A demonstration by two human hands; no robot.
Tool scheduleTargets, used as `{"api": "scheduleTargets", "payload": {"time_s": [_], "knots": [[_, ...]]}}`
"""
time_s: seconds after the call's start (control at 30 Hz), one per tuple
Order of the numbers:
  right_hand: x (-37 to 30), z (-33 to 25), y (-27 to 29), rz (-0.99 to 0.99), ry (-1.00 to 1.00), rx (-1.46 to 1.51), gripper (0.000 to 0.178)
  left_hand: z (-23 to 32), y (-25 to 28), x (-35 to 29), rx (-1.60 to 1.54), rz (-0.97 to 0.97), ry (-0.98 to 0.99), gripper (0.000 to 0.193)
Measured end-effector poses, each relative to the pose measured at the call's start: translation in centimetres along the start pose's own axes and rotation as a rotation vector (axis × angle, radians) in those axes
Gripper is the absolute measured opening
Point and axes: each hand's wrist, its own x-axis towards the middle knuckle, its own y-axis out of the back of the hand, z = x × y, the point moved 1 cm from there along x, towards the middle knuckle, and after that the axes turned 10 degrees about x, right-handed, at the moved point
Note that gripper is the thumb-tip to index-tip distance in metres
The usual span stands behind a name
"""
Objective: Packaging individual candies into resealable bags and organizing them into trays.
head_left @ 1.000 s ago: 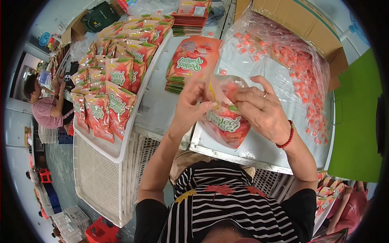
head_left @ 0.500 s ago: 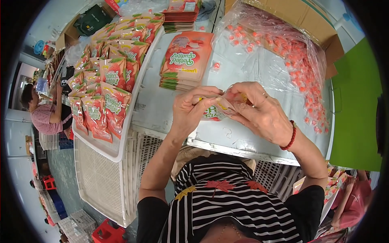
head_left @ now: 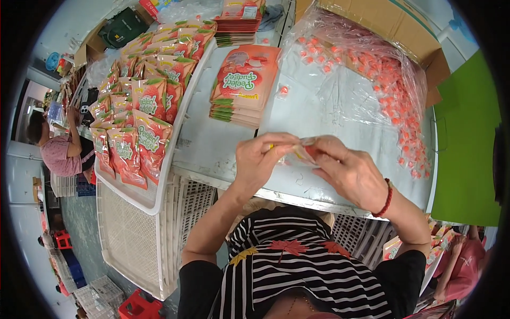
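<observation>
Both my hands pinch the top edge of a pink candy pouch (head_left: 298, 154) over the near part of the table. My left hand (head_left: 261, 162) grips one side of it. On the other side, my right hand (head_left: 350, 173), with a red bead bracelet on its wrist, holds the pouch too. Most of the pouch is hidden behind my fingers. Beyond my left hand lies a stack of flat pink pouches (head_left: 244, 80). Red wrapped candies (head_left: 396, 103) are heaped on clear plastic at the far right.
To the left, a white tray (head_left: 178, 143) holds rows of filled pouches on stacked crates. Another pouch pile (head_left: 239, 21) stands at the back. A cardboard box (head_left: 385, 21) is behind the candies, and a green panel (head_left: 467, 143) borders the right. A co-worker (head_left: 58, 143) sits far left.
Both hands have come down and nearer to me with the pouch. It is tipped so that its printed front, seen before, hardly shows.
</observation>
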Motion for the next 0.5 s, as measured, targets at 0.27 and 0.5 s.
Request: {"api": "scheduleTargets", "payload": {"time_s": [0.27, 0.5], "knots": [[0.5, 0.7, -0.7, -0.506, -0.131, 0.078, 0.021, 1.1, -1.6, -1.7, 0.225, -0.038, -0.282, 0.011], [0.2, 1.1, -1.7, -0.061, -0.030, 0.160, 0.016, 2.7, 0.3, -0.7, 0.211, -0.042, -0.097, 0.012]]}}
